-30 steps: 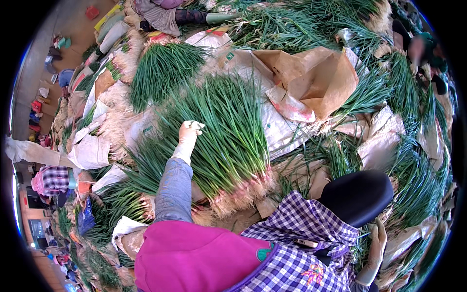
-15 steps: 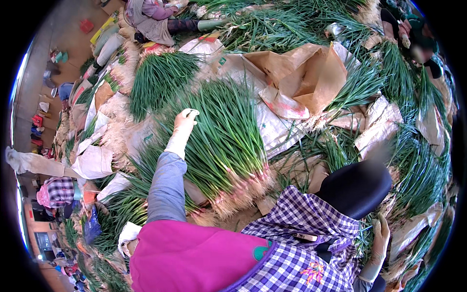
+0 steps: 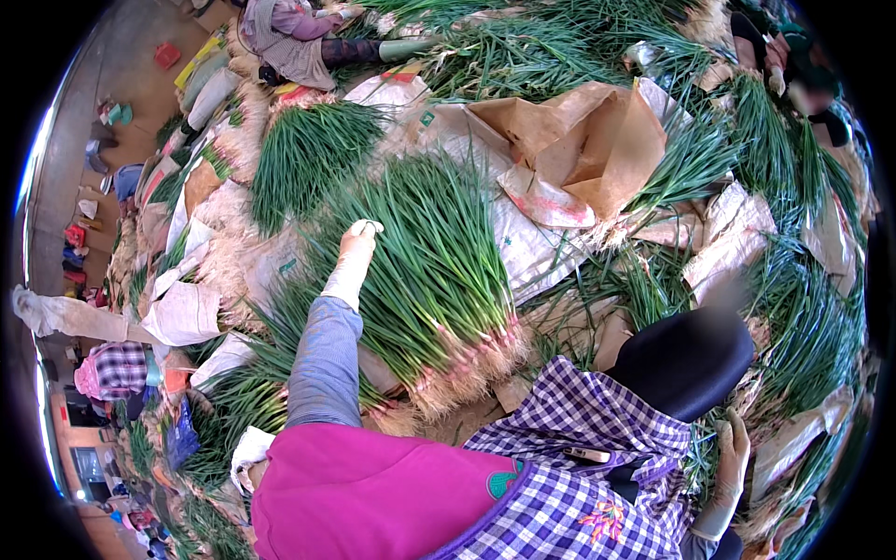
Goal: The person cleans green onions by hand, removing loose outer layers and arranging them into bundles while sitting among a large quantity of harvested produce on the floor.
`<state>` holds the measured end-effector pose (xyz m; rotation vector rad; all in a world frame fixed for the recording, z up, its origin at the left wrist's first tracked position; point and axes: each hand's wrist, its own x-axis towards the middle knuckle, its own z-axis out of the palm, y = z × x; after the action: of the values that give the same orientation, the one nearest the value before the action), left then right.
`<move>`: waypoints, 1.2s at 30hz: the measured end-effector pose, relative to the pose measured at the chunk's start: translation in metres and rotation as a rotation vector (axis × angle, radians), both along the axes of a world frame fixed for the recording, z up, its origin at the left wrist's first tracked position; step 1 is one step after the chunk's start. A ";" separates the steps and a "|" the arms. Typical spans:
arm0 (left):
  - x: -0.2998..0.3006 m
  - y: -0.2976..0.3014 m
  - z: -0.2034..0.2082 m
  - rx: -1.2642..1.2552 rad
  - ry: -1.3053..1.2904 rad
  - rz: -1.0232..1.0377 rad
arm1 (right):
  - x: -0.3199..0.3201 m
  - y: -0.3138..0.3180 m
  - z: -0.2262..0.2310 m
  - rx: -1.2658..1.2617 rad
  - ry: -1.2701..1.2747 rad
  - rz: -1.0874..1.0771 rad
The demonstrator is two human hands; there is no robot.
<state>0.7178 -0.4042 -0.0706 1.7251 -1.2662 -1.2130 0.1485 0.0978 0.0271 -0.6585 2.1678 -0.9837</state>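
A wide pile of spring onions (image 3: pixel 434 261) lies in front of me, its green tops away from me and its pale, pinkish roots nearer. On the left side of these leaves is my left hand (image 3: pixel 357 250), in a cream glove, with the fingers curled closed. Whether leaves are caught in its fingers cannot be made out. My right hand (image 3: pixel 733 455), also gloved, is low at the right beside my checked apron (image 3: pixel 597 411). Its fingers stretch out, near loose leaves, and nothing shows in them.
A brown paper sheet (image 3: pixel 569 140) and pale sacking lie beyond the pile. Another spring onion bundle (image 3: pixel 308 154) lies at the far left. My dark knee (image 3: pixel 686 364) rises at the right. Other people (image 3: pixel 289 33) sit among onions, and a sleeved arm (image 3: pixel 79 317) reaches in at the left.
My left hand has drawn back slightly toward me over the leaves. My right hand and the pile look nearly unchanged.
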 end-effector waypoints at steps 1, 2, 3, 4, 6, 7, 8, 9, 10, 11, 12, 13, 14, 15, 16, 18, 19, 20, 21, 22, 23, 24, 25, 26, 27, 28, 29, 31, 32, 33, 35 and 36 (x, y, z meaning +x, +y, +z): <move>-0.012 0.005 0.015 0.074 0.059 0.044 | -0.002 0.002 -0.002 -0.004 0.006 -0.003; -0.023 0.009 0.027 0.148 0.118 0.088 | -0.004 0.004 -0.003 -0.007 0.013 -0.006; -0.014 0.007 0.034 0.082 -0.002 -0.014 | -0.002 0.002 -0.003 -0.012 0.007 -0.001; -0.011 0.005 0.039 -0.103 -0.160 -0.116 | 0.001 0.000 -0.002 -0.010 0.000 0.002; -0.033 0.019 0.061 -0.482 -0.537 -0.183 | 0.005 -0.004 0.000 0.002 -0.003 0.003; -0.052 0.027 0.069 -0.733 -0.638 -0.191 | 0.005 -0.004 -0.001 0.009 0.016 0.009; -0.082 0.044 0.084 -0.625 -0.522 -0.248 | 0.004 -0.005 -0.001 0.011 0.008 0.005; -0.109 0.061 0.096 -0.744 -0.462 -0.432 | 0.005 -0.005 -0.001 0.010 -0.005 0.002; -0.134 0.075 0.102 -0.830 -0.428 -0.729 | 0.005 -0.005 -0.001 0.010 -0.016 -0.001; -0.156 0.090 0.097 -0.715 -0.179 -0.991 | 0.005 -0.005 -0.001 0.016 -0.009 0.007; -0.161 0.106 0.078 -0.545 -0.194 -1.173 | 0.004 -0.005 -0.001 0.021 0.000 0.014; -0.164 0.116 0.078 -0.367 -0.064 -1.226 | 0.005 -0.004 0.000 0.030 0.010 0.019; -0.160 0.118 0.069 -0.306 -0.068 -1.209 | 0.006 -0.003 0.002 0.027 0.015 0.012; -0.144 0.115 0.051 -0.333 -0.414 -1.193 | 0.010 -0.006 0.005 0.019 0.016 0.008; -0.142 0.115 0.059 -0.020 -0.774 -1.193 | 0.011 -0.005 0.007 0.015 0.023 -0.003; -0.099 0.104 0.013 -0.211 -1.251 -1.396 | 0.009 -0.001 0.003 0.012 0.009 -0.008; -0.081 0.103 -0.003 -0.228 -1.386 -1.401 | 0.007 0.002 0.000 0.013 0.010 -0.006; -0.074 0.102 -0.008 -0.182 -1.424 -1.415 | 0.004 0.006 -0.003 0.017 0.014 -0.005; -0.066 0.101 -0.016 -0.212 -1.401 -1.401 | 0.001 0.010 -0.007 0.020 0.019 -0.009; -0.060 0.100 -0.023 -0.242 -1.380 -1.384 | 0.002 0.009 -0.007 0.025 0.017 0.001; -0.056 0.100 -0.030 -0.241 -1.383 -1.382 | 0.003 0.006 -0.007 0.029 0.015 0.012; -0.057 0.101 -0.033 -0.227 -1.380 -1.385 | 0.004 0.006 -0.006 0.035 0.015 0.020; -0.058 0.102 -0.035 -0.214 -1.376 -1.387 | 0.002 0.006 -0.008 0.023 0.009 0.031; -0.058 0.103 -0.037 -0.199 -1.373 -1.389 | 0.002 0.007 -0.007 0.024 0.004 0.023; -0.061 0.103 -0.036 -0.221 -1.359 -1.423 | 0.002 0.005 -0.005 0.024 0.000 0.015; -0.063 0.103 -0.034 -0.243 -1.345 -1.456 | 0.002 0.005 -0.003 0.023 -0.005 0.007; -0.065 0.103 -0.032 -0.264 -1.332 -1.490 | 0.002 0.006 -0.004 0.000 -0.018 -0.002; -0.075 0.106 -0.023 -0.342 -1.299 -1.576 | 0.004 0.006 -0.004 0.002 -0.030 0.004; -0.079 0.111 -0.023 -0.381 -1.259 -1.587 | 0.006 0.007 -0.005 0.003 -0.037 0.007; -0.085 0.116 -0.025 -0.407 -1.205 -1.621 | 0.003 0.013 -0.011 -0.016 -0.018 -0.003; -0.088 0.127 -0.037 -0.357 -1.162 -1.711 | 0.009 0.011 -0.013 0.016 -0.020 0.008; -0.097 0.134 -0.034 -0.282 -1.092 -1.754 | 0.010 0.011 -0.011 0.032 -0.010 0.004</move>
<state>0.6205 -0.2705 -0.1048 0.6025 -3.6948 -0.4825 0.1582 0.1088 0.0165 -0.6416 2.1683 -0.9461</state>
